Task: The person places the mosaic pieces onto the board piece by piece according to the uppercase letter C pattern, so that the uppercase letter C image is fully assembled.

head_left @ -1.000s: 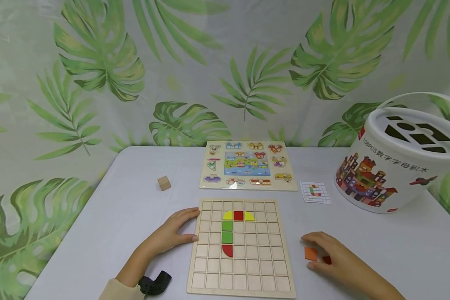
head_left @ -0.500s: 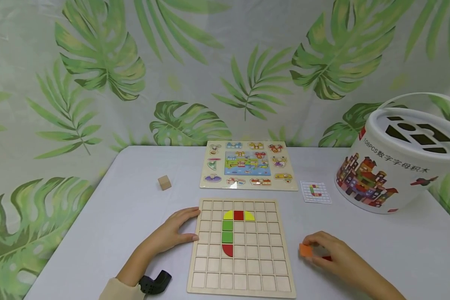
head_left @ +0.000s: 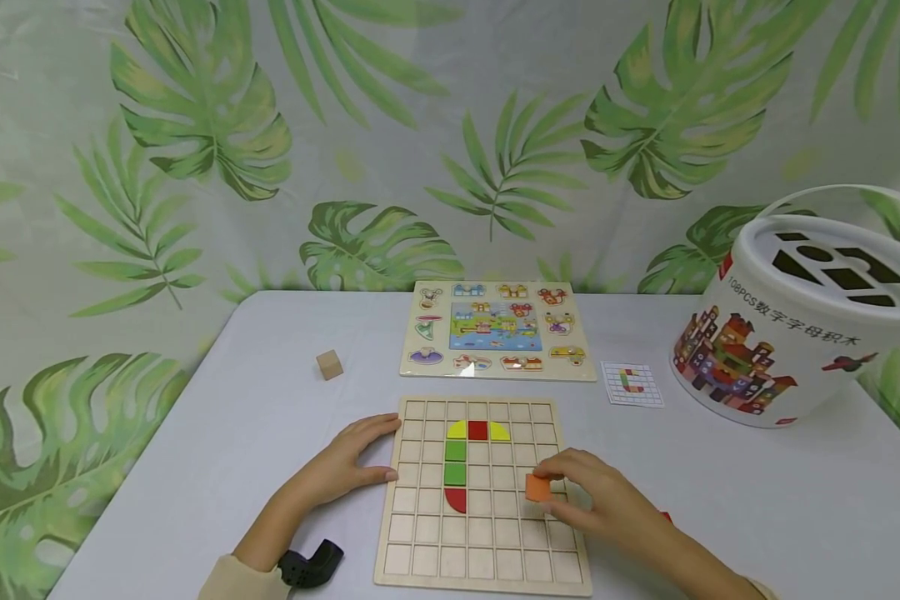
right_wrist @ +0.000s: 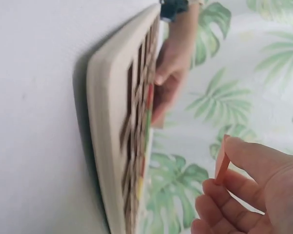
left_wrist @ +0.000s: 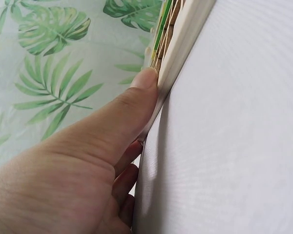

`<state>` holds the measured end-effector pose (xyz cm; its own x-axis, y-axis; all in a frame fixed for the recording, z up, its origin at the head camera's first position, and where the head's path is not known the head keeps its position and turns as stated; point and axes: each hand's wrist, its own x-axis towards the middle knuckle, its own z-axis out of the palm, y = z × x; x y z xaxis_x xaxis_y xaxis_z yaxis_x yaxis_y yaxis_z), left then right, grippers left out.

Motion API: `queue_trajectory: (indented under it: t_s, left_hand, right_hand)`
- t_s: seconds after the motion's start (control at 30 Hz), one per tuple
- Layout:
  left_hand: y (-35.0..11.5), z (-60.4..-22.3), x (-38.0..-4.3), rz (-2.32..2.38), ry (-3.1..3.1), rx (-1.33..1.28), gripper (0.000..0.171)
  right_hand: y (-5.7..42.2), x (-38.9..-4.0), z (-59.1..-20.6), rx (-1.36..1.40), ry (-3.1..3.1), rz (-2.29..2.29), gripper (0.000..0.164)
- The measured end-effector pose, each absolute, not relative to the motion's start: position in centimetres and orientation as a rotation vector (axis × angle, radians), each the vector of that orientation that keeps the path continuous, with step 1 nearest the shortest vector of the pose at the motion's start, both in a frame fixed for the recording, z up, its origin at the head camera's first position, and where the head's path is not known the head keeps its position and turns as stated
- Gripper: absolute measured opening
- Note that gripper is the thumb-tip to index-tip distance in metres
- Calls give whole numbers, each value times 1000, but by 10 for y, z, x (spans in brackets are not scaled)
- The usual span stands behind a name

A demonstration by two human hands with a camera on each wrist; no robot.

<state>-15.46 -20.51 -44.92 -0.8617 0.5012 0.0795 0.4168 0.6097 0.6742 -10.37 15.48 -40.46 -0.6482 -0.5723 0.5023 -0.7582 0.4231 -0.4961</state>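
Note:
My right hand [head_left: 596, 498] pinches an orange square tile [head_left: 537, 487] by its edges, over the right part of the wooden grid board [head_left: 417, 559]. In the right wrist view the thin orange tile [right_wrist: 221, 162] stands apart from the board, between thumb and fingertips. My left hand [head_left: 340, 468] rests at the board's left edge, thumb and fingertips touching the rim. In the board's cells sit two green squares [head_left: 455, 462], a red square [head_left: 477, 431], yellow quarter-rounds [head_left: 499, 432] to either side of it, and a red quarter-round [head_left: 456, 500] below the green.
A red piece [head_left: 666, 517] lies mostly hidden behind my right forearm. A pattern card [head_left: 632, 384], a picture puzzle board [head_left: 497, 329], a large white bucket [head_left: 787, 333] and a small wooden cube [head_left: 329, 365] stand farther back. A black wrist device [head_left: 311, 566] is by my left wrist.
My right hand has picked up the orange tile from the table and carried it left, over the board. The left hand has stayed at the board's edge.

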Motion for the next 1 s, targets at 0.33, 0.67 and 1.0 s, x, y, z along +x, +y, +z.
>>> queue_trajectory:
  t_s: [0.33, 0.67, 1.0]
  left_hand:
    - [-205, -449, -154, 1096, 2720, 763, 73]
    - [-205, -449, -154, 1092, 2733, 776, 72]
    - [-205, -449, -155, 1103, 2722, 805, 71]
  right_hand:
    - [117, -109, -423, 1162, -2764, 1013, 25]
    - [105, -114, -434, 1141, -2786, 1006, 28]
    - [103, -114, -436, 1157, -2714, 1025, 17]
